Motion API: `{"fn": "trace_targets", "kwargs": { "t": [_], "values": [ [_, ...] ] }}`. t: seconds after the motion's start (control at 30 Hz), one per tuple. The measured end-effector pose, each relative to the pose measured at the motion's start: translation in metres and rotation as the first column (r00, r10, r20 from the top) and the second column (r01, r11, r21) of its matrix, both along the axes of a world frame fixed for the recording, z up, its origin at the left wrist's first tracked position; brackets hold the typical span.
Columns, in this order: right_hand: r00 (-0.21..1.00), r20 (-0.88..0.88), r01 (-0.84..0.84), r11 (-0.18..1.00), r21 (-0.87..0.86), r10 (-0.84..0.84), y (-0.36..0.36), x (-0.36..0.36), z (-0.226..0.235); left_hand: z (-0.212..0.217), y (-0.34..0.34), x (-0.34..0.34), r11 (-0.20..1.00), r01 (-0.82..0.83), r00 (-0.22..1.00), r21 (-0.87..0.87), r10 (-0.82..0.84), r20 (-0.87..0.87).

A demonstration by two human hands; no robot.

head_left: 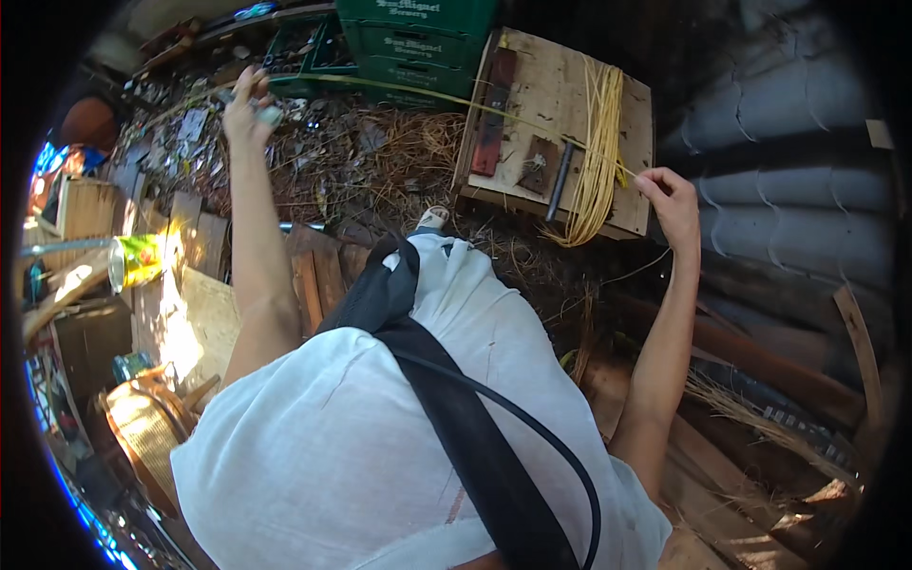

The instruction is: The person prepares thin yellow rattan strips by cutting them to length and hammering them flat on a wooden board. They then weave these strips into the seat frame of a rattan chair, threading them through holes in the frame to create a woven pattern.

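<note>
A long, thin yellow-green strip (408, 90) runs taut from my left hand (247, 116), raised far out to the left, across to the wooden work surface (638, 114). My left fingers are closed around its end, with something pale greenish (269, 116) against the palm, too small to make out. Out at the right, my right hand (671, 201) pinches a thin yellow strip between thumb and fingertips, beside a looped bundle of yellow strips (597, 142). Next to the bundle lie a dark rod-like tool (560, 180), a small wood block (539, 163) and a long red block (494, 114).
Stacked green crates (413, 57) stand behind the work surface on its left. Shavings and litter (332, 157) cover the ground. Grey corrugated sheets (788, 214) line the right side. At left are a yellow-green can (138, 261) and a woven seat (147, 427); planks (318, 275) lie nearer.
</note>
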State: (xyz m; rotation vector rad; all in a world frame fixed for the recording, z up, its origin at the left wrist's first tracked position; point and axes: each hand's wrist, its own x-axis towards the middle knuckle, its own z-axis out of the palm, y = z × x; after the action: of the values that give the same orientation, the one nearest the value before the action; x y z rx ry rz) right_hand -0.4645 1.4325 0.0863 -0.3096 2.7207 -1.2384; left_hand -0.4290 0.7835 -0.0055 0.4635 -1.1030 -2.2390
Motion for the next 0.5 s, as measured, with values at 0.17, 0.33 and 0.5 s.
{"fn": "trace_targets", "kwargs": {
  "t": [0.17,0.33,0.5],
  "values": [
    [0.999,0.040,-0.034,0.998,-0.052,0.036,-0.015,-0.018,-0.012,-0.040,-0.048,0.019,0.992,-0.119,0.984,0.046,0.112,0.138],
    [0.995,0.079,-0.059,0.996,-0.063,0.064,-0.043,-0.030,-0.016,-0.062,-0.009,0.020,0.965,0.085,0.764,-0.249,0.097,0.637],
    [0.980,0.097,-0.167,0.983,-0.075,0.174,-0.075,-0.034,-0.017,0.000,0.182,-0.012,0.495,0.682,0.712,-0.539,-0.282,0.643]
  ]
}}
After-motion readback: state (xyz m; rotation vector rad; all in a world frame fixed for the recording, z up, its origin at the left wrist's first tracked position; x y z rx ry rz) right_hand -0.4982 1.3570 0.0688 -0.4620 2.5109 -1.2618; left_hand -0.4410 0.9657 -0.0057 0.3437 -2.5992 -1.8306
